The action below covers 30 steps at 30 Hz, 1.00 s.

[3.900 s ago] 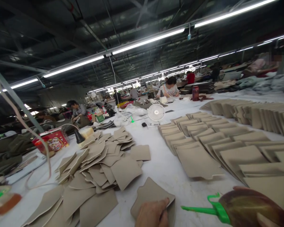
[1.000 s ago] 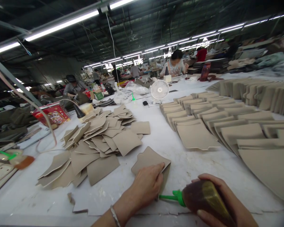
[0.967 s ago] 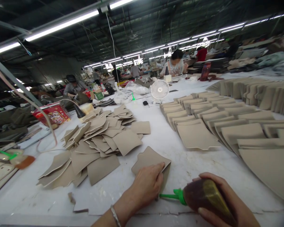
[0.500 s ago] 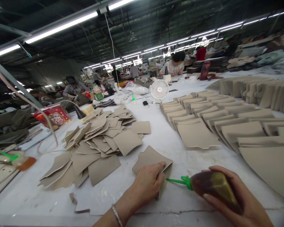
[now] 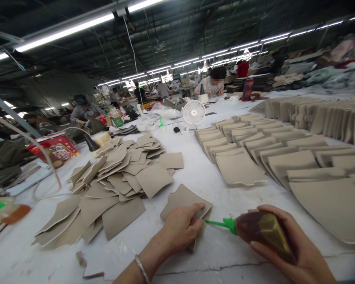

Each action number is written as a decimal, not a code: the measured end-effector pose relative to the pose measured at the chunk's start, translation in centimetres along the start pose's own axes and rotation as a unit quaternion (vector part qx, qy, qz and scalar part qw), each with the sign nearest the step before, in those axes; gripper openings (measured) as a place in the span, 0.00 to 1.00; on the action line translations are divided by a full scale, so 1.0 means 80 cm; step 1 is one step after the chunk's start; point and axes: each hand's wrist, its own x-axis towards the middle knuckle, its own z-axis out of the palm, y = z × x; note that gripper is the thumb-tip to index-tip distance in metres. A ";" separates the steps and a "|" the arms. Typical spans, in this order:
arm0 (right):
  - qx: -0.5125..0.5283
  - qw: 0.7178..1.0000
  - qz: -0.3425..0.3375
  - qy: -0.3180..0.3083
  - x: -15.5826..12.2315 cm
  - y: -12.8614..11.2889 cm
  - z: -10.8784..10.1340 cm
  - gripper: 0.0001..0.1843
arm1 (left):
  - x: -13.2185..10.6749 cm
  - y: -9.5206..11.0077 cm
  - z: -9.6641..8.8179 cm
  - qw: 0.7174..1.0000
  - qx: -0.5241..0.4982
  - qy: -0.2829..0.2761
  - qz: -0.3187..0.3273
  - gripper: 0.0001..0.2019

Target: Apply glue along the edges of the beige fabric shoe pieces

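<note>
My left hand (image 5: 180,229) lies on a beige cut piece (image 5: 182,198) near the front of the white table (image 5: 201,177), fingers curled and pressing it down. My right hand (image 5: 296,252) is wrapped round a brown squeeze bottle (image 5: 262,233). Its green nozzle (image 5: 220,224) points left and its tip touches the right edge of that piece, just beside my left fingers.
A loose heap of beige pieces (image 5: 118,177) lies to the left. Overlapping rows of the same pieces (image 5: 272,154) cover the right side. A small white fan (image 5: 193,113), a red box (image 5: 55,149) and a second squeeze bottle (image 5: 8,211) stand farther off. Other people work at tables behind.
The view has tipped down from the hall to the table. The bottle's nozzle has risen along the piece's right edge toward my left fingertips. My left hand has stayed on the piece.
</note>
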 end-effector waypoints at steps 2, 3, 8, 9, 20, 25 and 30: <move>0.031 0.999 0.012 -0.012 -0.005 -0.006 0.005 0.28 | 0.001 0.000 0.000 1.000 -0.006 0.000 -0.006 0.24; 0.042 0.999 0.020 -0.009 -0.006 -0.009 0.007 0.27 | 0.002 0.000 0.000 1.000 -0.008 0.001 -0.007 0.24; 0.034 0.998 0.037 0.031 0.010 -0.013 0.005 0.31 | 0.002 0.000 -0.002 1.000 -0.024 0.000 -0.011 0.24; 0.036 0.998 0.040 0.032 0.011 -0.012 0.005 0.31 | 0.002 0.001 -0.003 1.000 -0.028 -0.003 -0.012 0.24; -0.007 1.000 -0.025 0.016 0.026 0.003 -0.008 0.30 | 0.005 -0.001 -0.006 0.998 -0.054 -0.012 -0.010 0.23; 0.008 1.000 -0.018 0.010 0.016 -0.002 -0.002 0.27 | 0.006 -0.004 -0.003 0.997 -0.070 -0.013 -0.014 0.24; 0.009 0.999 -0.003 0.047 0.020 -0.008 0.001 0.29 | 0.007 -0.001 -0.006 0.997 -0.068 -0.006 -0.020 0.23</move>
